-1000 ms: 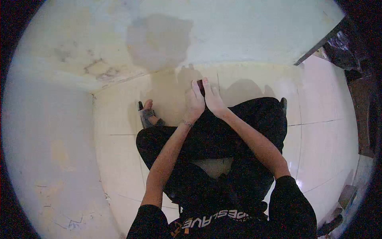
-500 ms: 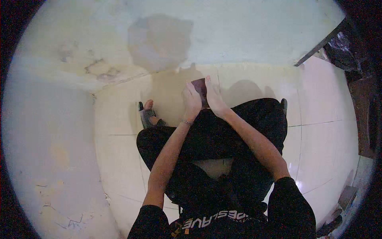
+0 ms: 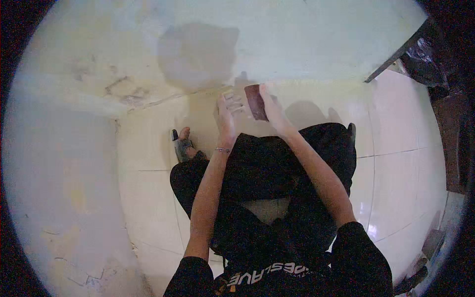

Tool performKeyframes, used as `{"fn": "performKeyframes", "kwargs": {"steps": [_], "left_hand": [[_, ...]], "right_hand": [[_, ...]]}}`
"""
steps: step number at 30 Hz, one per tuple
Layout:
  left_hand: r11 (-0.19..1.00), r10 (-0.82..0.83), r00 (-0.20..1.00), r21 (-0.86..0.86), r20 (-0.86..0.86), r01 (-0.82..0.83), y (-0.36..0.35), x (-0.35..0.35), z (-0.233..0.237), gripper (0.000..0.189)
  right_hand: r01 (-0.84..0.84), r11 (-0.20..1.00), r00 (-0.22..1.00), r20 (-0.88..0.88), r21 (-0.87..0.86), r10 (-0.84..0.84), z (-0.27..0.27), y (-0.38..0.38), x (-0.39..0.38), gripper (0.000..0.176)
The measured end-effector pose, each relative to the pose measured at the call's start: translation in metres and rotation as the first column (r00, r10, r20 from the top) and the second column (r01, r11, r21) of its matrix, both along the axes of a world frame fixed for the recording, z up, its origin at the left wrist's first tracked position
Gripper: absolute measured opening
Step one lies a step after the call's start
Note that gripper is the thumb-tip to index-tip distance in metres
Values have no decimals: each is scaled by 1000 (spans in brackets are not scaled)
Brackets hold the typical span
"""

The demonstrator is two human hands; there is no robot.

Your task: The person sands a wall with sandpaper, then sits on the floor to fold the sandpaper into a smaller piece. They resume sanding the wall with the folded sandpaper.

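A reddish-brown, slightly curved rectangle that looks like a piece of sandpaper (image 3: 256, 103) is upright in front of my knees. My right hand (image 3: 273, 110) grips it along its right edge, palm turned inward. To its left, my left hand (image 3: 228, 116) is apart from the sheet, holding nothing, its fingers loosely bent and spread. Pale marks show on those fingers, slightly blurred. A bracelet (image 3: 223, 149) circles the left wrist.
I squat on pale floor tiles (image 3: 396, 183) facing a stained, patchy wall (image 3: 297, 44). Another wall (image 3: 64, 193) runs along the left. My sandalled foot (image 3: 184, 143) shows beside my knee. A black plastic bag (image 3: 423, 62) and dark furniture (image 3: 450, 143) are at the right.
Both hands were together around the sheet. My left hand has let go and moved left; the right has lifted the sheet slightly toward the wall, showing more of its face.
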State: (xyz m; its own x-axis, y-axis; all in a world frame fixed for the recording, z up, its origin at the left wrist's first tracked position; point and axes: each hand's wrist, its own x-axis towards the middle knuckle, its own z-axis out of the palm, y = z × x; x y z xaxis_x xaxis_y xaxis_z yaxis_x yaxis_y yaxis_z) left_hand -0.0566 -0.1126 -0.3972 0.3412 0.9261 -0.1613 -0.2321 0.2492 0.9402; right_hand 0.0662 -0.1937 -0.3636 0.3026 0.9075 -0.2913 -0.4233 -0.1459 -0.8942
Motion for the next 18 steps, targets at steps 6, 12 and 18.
{"fn": "performKeyframes", "kwargs": {"steps": [6, 12, 18], "left_hand": [[987, -153, 983, -36, 100, 157, 4, -2, 21, 43], [653, -80, 881, 643, -465, 399, 8, -23, 43, 44], [317, 29, 605, 582, -795, 749, -9, -44, 36, 48]], "right_hand": [[-45, 995, 828, 560, 92, -14, 16, -9, 1, 44], [-177, 975, 353, 933, 136, -66, 5, -14, -1, 70], [-284, 957, 249, 958, -66, 140, -14, -13, 0, 68]]}}
